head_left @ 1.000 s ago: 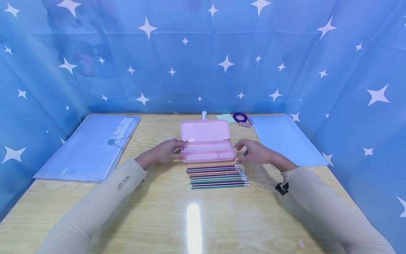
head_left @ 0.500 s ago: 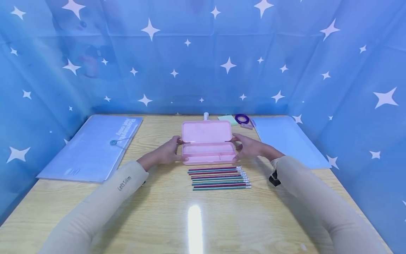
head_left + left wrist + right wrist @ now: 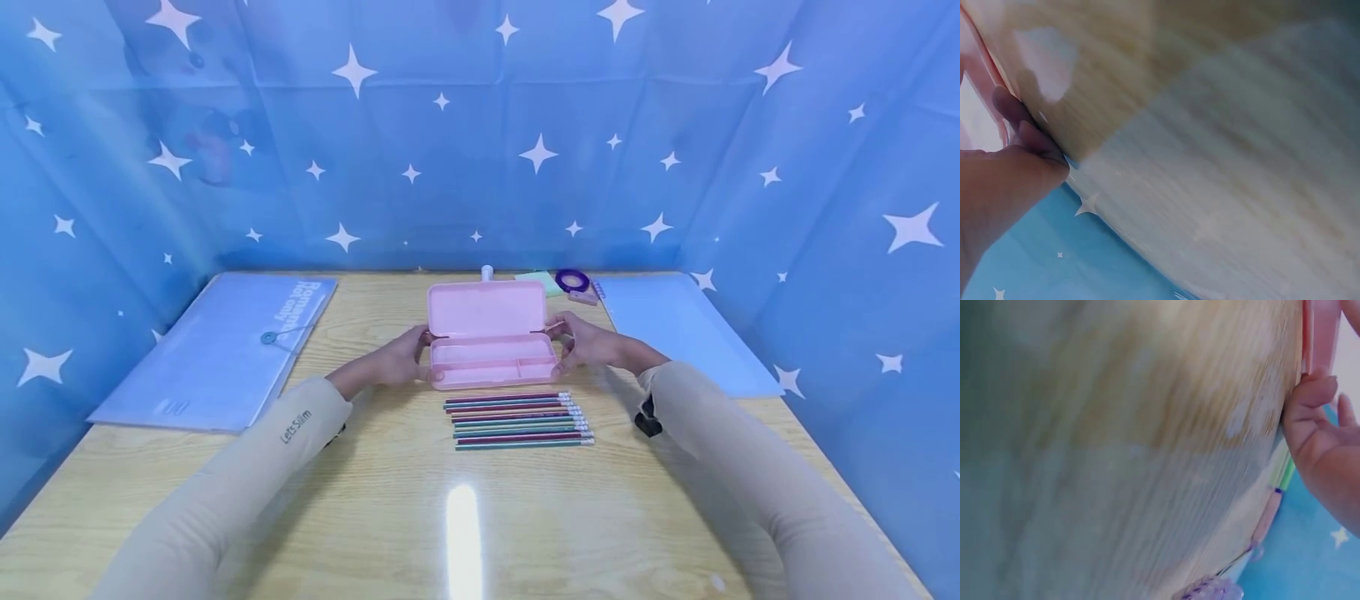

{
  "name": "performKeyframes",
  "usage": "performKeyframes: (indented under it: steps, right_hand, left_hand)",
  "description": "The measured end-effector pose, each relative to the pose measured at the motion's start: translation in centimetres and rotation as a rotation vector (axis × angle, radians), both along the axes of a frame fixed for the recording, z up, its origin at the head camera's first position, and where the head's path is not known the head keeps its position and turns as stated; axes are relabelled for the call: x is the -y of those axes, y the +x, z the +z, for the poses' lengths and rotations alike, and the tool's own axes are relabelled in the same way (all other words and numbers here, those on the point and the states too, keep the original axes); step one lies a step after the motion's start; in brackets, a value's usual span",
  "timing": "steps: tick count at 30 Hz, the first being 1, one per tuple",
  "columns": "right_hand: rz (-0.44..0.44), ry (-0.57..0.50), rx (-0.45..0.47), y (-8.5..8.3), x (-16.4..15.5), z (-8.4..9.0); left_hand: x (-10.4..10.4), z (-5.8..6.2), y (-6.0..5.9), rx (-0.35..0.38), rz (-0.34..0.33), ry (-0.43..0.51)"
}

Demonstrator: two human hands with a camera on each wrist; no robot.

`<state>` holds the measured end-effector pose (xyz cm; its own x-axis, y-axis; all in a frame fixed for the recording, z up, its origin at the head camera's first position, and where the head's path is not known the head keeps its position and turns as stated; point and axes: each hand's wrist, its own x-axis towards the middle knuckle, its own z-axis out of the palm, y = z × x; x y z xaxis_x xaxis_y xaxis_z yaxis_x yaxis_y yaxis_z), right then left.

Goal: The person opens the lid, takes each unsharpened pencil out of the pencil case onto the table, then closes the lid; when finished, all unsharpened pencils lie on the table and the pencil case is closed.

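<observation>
Pencil case: a pink pencil case is lying open at the middle of the table, its lid standing up at the 12 o'clock side; its tray is facing the person.
Left hand: the left hand is holding the case's 9 o'clock end, fingers curling round the edge; the left wrist view is showing fingertips pressing against the pink wall.
Right hand: the right hand is gripping the 3 o'clock end, thumb near the hinge corner; fingers are curled on the case.
Pencils: a row of pencils is lying just at 6 o'clock of the case, apart from it; erasers are pointing to 3 o'clock.
Surroundings: a blue folder is resting at 9 o'clock; a blue notebook is lying at 3 o'clock; a purple tape roll is sitting at about 1 o'clock.
</observation>
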<state>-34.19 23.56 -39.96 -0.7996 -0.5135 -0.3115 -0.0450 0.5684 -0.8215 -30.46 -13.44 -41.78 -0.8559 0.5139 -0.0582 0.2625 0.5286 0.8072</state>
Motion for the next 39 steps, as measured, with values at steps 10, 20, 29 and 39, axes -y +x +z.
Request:
performKeyframes:
  steps: [10, 20, 29, 39]
  right_hand:
    - [-0.008, -0.104, 0.050, -0.1, 0.0, -0.1]
    - [0.138, 0.045, -0.168, 0.9, -0.3, 0.2]
    - [0.146, 0.133, -0.311, 1.4, 0.8, 0.7]
    - [0.117, 0.193, -0.279, 1.7, 1.7, 1.4]
  left_hand:
    - [0.3, 0.1, 0.2, 0.009, 0.015, 0.019]
    - [0.9, 0.9, 0.4, -0.086, -0.108, -0.164]
    - [0.4, 1.3, 0.3, -0.041, 0.001, -0.184]
    - [-0.4, 2.1, 0.7, -0.151, 0.037, -0.350]
